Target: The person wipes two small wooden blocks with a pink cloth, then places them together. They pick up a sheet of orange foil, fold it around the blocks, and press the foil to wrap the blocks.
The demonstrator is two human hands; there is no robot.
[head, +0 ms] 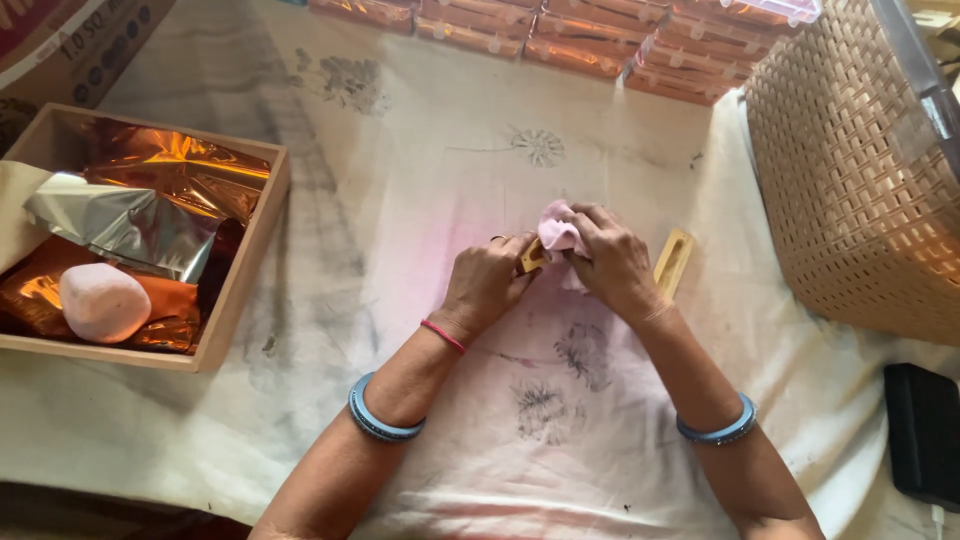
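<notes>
Covering the desk is a stained white cloth point(420, 180) with faint flower prints. At three o'clock stands a woven basket point(850, 180); at nine o'clock a wooden tray point(245, 270) holds copper and silver foil point(150, 200) and a pale pink lump point(103, 302). Orange boxes point(560, 35) line twelve o'clock, and a black device point(925, 435) lies at four o'clock. At centre, the left hand point(485, 285) and right hand point(612, 262) both grasp a small pink dough piece point(555, 228) pressed onto a wooden mould point(531, 257). Another wooden mould point(673, 262) lies just beside the right hand.
</notes>
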